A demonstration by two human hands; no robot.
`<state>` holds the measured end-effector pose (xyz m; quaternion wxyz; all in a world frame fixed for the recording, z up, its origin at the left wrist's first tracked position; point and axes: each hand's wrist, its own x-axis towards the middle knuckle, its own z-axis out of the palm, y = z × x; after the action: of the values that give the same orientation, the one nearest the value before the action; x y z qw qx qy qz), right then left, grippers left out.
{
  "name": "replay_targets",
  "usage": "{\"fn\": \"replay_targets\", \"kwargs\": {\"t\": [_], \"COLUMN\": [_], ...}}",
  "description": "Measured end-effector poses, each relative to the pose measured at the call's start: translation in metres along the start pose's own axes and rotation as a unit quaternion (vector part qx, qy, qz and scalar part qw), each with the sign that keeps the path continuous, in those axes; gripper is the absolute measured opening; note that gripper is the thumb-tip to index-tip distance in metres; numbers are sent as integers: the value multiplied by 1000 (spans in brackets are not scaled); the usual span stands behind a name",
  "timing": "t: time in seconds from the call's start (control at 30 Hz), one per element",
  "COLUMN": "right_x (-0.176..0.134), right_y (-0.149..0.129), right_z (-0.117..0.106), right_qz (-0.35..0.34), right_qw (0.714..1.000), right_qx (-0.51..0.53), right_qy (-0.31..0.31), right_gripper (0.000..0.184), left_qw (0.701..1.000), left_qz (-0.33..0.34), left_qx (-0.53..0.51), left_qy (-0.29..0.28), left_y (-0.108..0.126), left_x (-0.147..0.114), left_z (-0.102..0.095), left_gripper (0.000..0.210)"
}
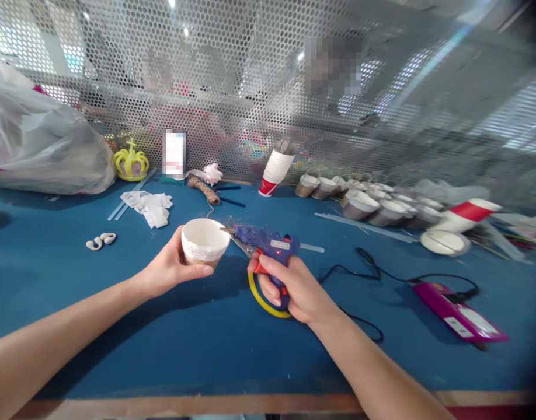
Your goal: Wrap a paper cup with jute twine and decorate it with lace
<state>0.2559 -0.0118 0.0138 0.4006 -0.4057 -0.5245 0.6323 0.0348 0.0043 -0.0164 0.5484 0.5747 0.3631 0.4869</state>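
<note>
The left hand (169, 265) holds a small cup with a white, rough-edged rim and brownish lower part (205, 244), its thumb lying along the near side. The right hand (292, 286) grips a dark-blue plastic glue gun (259, 238), index finger at the orange-red trigger (260, 263). The metal nozzle (226, 230) points left at the cup's right rim; whether it touches cannot be told.

Good work here probably means keeping the cup steady, squeezing gently for an even bead, turning the cup rather than swinging the gun, and keeping the left thumb clear of the likely hot tip.

Both forearms reach in from the lower corners and converge near the middle, the cup tilted slightly, mouth up, above the blue tabletop (163, 356). Below the gun show scissors with a yellow handle (268, 310); whether the right hand bears them is unclear. A translucent glue stick (312, 248) shows behind the gun. Farther right, a thin black cord (379, 273) runs toward a purple power strip (458, 312).
</note>
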Motion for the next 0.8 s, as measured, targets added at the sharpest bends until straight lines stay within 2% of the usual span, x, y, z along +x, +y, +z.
{"fn": "replay_targets", "kwargs": {"t": [0.3,0.43,0.57,0.7,0.8], "right_x": [-4,-5,-7,-7,-7], "right_y": [-5,-9,-13,-13,-12], "right_z": [-8,-13,-12,-15,-17], "right_qz": [-53,-77,-66,-53,-66], "right_qw": [984,973,958,957,958], "right_qx": [-173,-212,-275,-284,-276], "right_qy": [2,41,48,21,36], "right_gripper": [26,29,31,28,30], "left_qw": [997,994,992,988,985], "left_qz": [21,32,35,46,58], "left_qx": [71,107,122,146,163], "left_qy": [-2,3,6,3,6], "left_y": [-2,-4,-5,-6,-5], "left_x": [2,3,4,4,4], "left_z": [-2,-5,-7,-7,-7], "left_gripper": [68,67,65,64,65]}}
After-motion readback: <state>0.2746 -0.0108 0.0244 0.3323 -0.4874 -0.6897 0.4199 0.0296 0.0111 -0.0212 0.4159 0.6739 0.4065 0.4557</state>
